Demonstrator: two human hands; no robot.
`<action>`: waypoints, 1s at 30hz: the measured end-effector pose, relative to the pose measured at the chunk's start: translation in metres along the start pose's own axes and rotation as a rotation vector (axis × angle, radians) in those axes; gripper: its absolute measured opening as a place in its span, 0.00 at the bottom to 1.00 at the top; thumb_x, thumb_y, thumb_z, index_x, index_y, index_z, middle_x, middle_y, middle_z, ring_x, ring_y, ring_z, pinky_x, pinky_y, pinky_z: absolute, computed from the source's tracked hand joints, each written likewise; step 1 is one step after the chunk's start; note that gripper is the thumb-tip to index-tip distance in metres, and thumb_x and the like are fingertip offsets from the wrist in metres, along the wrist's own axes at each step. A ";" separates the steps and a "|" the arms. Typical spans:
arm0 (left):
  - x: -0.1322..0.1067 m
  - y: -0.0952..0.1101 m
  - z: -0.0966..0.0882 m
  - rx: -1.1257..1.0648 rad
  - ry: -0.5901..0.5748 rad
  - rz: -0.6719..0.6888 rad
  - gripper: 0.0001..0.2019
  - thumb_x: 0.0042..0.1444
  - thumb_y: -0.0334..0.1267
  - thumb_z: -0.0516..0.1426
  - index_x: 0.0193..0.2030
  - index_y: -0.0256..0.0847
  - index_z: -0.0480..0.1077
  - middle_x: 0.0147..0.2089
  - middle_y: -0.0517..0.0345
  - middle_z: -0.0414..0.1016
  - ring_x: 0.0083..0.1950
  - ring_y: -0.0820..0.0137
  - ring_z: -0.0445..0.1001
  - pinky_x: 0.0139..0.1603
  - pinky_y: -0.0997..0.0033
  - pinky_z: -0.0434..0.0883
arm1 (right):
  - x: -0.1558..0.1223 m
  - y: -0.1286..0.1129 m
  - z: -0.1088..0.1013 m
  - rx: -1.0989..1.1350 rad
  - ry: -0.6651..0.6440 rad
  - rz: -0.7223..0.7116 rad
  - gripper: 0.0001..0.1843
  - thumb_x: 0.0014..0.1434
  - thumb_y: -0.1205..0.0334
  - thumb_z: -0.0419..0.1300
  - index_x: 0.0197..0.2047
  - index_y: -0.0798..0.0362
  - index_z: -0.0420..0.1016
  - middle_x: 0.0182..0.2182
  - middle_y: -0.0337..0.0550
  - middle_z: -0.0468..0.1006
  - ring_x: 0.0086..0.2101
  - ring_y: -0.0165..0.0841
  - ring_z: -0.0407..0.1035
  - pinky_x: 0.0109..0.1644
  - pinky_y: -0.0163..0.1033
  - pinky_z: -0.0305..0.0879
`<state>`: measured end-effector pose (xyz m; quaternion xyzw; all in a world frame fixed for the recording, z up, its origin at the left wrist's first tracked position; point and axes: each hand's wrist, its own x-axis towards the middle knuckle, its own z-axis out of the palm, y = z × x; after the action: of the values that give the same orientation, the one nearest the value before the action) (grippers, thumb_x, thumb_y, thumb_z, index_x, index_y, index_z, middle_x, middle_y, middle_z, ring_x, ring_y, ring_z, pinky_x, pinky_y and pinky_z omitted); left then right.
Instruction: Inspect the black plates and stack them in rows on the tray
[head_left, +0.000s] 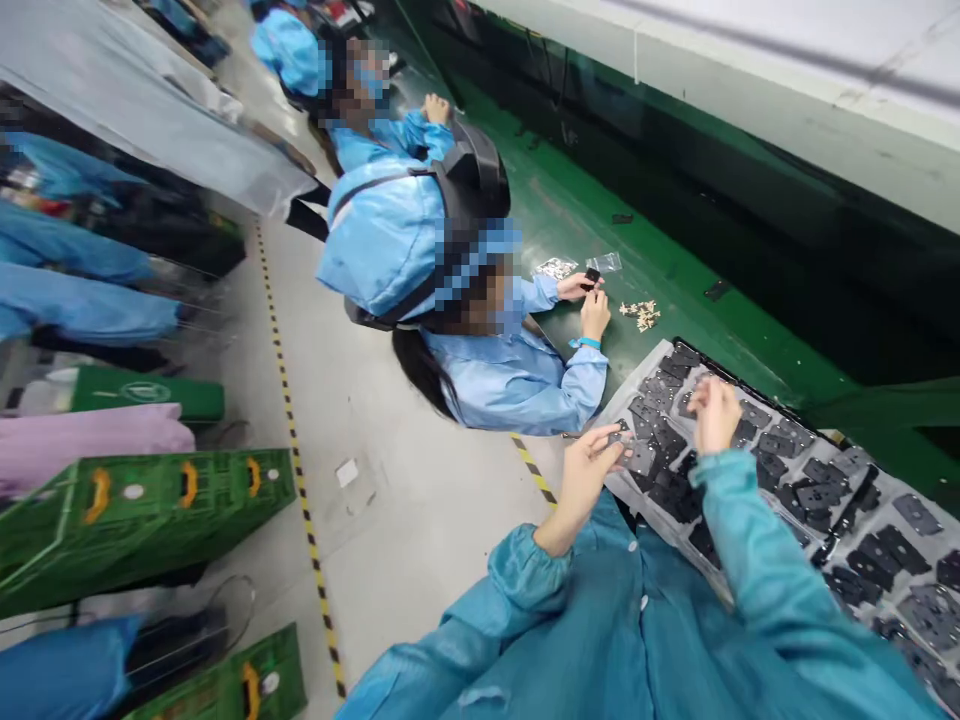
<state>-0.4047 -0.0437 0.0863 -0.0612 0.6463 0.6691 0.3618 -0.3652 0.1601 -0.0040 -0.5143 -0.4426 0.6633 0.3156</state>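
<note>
My left hand (587,472) is closed at the near edge of the tray, with a small dark flat plate (637,457) pinched between thumb and fingers. Over the lined tray (651,362) is my right hand (715,412), its fingers curled together. Whatever those fingers hold, if anything, is too small to make out. Beneath and around both hands lie many dark flat parts (664,440), loose and overlapping on pale plastic lining.
A second tray section with dark plates (881,555) continues to the right. On the green bench (551,205) are a pile of small brass-coloured pieces (640,315) and a plastic bag (604,262). A co-worker (495,380) sits close ahead. Green crates (180,490) stand across the aisle.
</note>
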 end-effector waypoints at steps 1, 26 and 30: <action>-0.002 0.004 0.008 -0.003 -0.019 0.001 0.22 0.49 0.44 0.66 0.49 0.37 0.73 0.49 0.45 0.80 0.38 0.67 0.81 0.33 0.74 0.76 | -0.029 -0.004 -0.013 0.010 -0.060 -0.009 0.21 0.57 0.43 0.59 0.38 0.55 0.72 0.31 0.40 0.76 0.23 0.25 0.67 0.22 0.32 0.63; -0.042 -0.073 0.044 0.079 0.040 -0.076 0.09 0.47 0.39 0.62 0.34 0.37 0.73 0.33 0.56 0.79 0.34 0.70 0.78 0.36 0.72 0.72 | -0.150 0.022 -0.105 0.040 -0.231 0.069 0.15 0.56 0.52 0.61 0.37 0.55 0.80 0.23 0.36 0.74 0.15 0.22 0.59 0.17 0.30 0.53; -0.034 -0.092 0.014 -0.008 -0.037 -0.196 0.21 0.51 0.45 0.62 0.50 0.40 0.68 0.54 0.44 0.77 0.49 0.63 0.79 0.49 0.64 0.73 | -0.071 0.038 -0.098 -0.067 0.028 0.083 0.19 0.51 0.50 0.62 0.37 0.59 0.77 0.17 0.30 0.68 0.12 0.22 0.56 0.15 0.31 0.49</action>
<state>-0.3224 -0.0537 0.0316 -0.1132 0.6277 0.6343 0.4370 -0.2502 0.1079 -0.0179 -0.5518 -0.4383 0.6533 0.2769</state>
